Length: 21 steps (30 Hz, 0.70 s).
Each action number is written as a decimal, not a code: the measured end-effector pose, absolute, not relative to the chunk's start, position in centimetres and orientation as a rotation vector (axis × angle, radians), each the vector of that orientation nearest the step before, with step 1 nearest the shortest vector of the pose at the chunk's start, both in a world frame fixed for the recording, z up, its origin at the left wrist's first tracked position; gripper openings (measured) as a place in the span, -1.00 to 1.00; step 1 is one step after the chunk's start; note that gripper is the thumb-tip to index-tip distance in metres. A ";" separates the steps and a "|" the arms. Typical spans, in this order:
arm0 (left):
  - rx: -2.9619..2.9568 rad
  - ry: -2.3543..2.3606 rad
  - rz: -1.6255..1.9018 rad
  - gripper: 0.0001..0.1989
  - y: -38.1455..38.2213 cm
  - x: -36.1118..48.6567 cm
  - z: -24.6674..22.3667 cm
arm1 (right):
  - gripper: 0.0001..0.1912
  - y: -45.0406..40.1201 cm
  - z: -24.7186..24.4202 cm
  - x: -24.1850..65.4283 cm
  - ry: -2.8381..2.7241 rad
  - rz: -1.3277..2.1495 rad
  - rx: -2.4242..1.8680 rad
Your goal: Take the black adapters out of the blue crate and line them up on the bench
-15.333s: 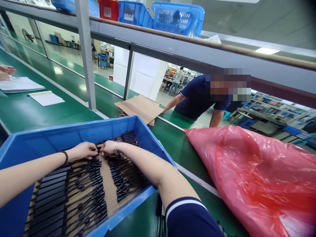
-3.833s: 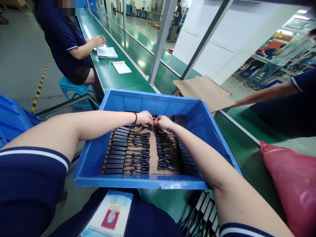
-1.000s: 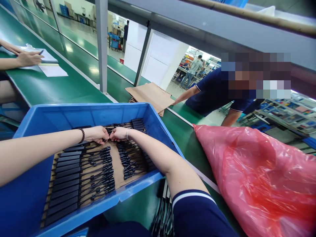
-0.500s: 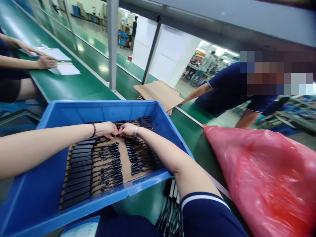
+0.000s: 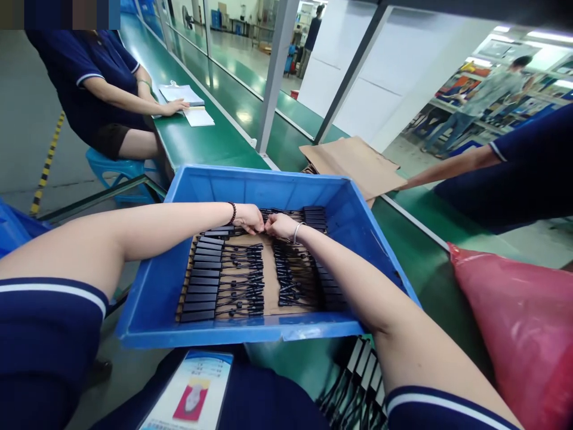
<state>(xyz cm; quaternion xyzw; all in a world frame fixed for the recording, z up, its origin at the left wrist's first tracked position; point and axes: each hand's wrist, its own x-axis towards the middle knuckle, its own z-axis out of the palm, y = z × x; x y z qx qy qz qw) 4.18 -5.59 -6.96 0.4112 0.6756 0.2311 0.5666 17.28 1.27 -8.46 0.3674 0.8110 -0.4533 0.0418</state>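
Observation:
A blue bin (image 5: 215, 335) holds rows of black adapters (image 5: 203, 280) with short cables, lying on brown cardboard (image 5: 270, 280). Both my hands are inside it, near the far wall, fingertips almost touching. My left hand (image 5: 249, 218), with a dark bead bracelet, is closed in a pinch over the cable ends. My right hand (image 5: 280, 226), with a light bangle, is pinched beside it. What the fingers hold is too small to make out. The left row has its blocks along the left side, and the cables of both rows point to the middle.
More adapters (image 5: 358, 370) lie on the green belt (image 5: 286, 358) below the bin. Cardboard sheets (image 5: 353, 161) lie beyond it, under a person's hand. A red plastic bag (image 5: 519, 322) is at the right. A seated person (image 5: 98, 89) rests a hand by papers (image 5: 199, 116).
The view has swung left, so the bin and my hands sit further right in the picture. My hands stay pinched together at the far side. More of the seated person shows.

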 end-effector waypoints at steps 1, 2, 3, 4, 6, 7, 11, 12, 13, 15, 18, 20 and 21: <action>0.971 1.582 0.539 -0.90 -5.5 4.1 -6.9 | -0.87 1.2 -8.5 17.3 2.490 -1.386 1.130; 0.974 1.579 0.538 -0.90 -5.5 4.0 -6.9 | -0.88 1.2 -8.5 17.3 2.495 -1.386 1.135; 0.976 1.576 0.536 -0.90 -5.5 4.0 -6.9 | -0.89 1.2 -8.6 17.2 2.498 -1.388 1.139; 0.977 1.574 0.534 -0.90 -5.5 4.0 -6.8 | -0.89 1.2 -8.6 17.2 2.498 -1.390 1.142; 0.979 1.567 0.531 -0.90 -5.6 4.0 -6.8 | -0.89 1.2 -8.6 17.2 2.493 -1.398 1.143; 0.979 1.565 0.531 -0.90 -5.6 4.1 -6.8 | -0.89 1.2 -8.6 17.2 2.488 -1.400 1.145; 0.980 1.561 0.552 -0.89 -5.6 4.4 -6.7 | -0.84 1.8 -8.4 17.7 2.466 -1.374 1.207; 0.983 1.564 0.565 -0.89 -5.5 4.4 -6.7 | -0.83 1.9 -8.3 17.9 2.454 -1.371 1.229; 0.986 1.570 0.580 -0.89 -5.5 4.4 -6.7 | -0.83 2.0 -8.2 18.0 2.439 -1.379 1.246; 0.993 1.595 0.612 -0.89 -5.3 4.3 -6.6 | -0.84 2.0 -7.8 18.2 2.410 -1.431 1.259; 0.992 1.630 0.633 -0.88 -5.1 4.0 -6.6 | -0.89 1.7 -7.1 18.1 2.399 -1.557 1.233; 0.990 1.630 0.631 -0.86 -5.0 3.9 -6.7 | -0.90 1.5 -6.7 17.9 2.396 -1.621 1.217; 0.989 1.626 0.631 -0.85 -5.0 3.8 -6.8 | -0.90 1.5 -6.5 17.9 2.391 -1.640 1.216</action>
